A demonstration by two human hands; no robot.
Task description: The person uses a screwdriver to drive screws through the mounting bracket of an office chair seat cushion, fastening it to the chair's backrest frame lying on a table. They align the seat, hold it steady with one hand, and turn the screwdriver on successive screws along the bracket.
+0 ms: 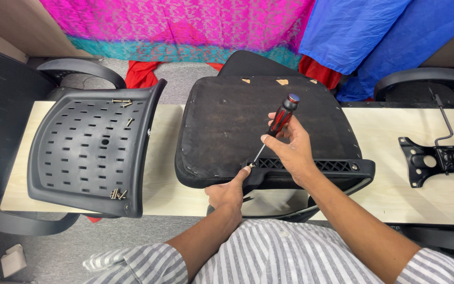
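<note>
Black fabric covers the upturned chair seat [248, 126] on the pale table [395, 194] before us. At its near edge our left hand [228, 193] steadies the black bracket [311, 169], fingers pressed narrowly at the screw. Our right hand [290, 150] wraps the red-and-black screwdriver [275, 129], its long axis slanting, tip near-left, handle far-right. Far left lies the slotted plastic backrest [90, 150]; far right the metal mechanism [434, 158].

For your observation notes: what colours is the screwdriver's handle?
Red and black with a blue end cap, on the screwdriver in the head view.
</note>
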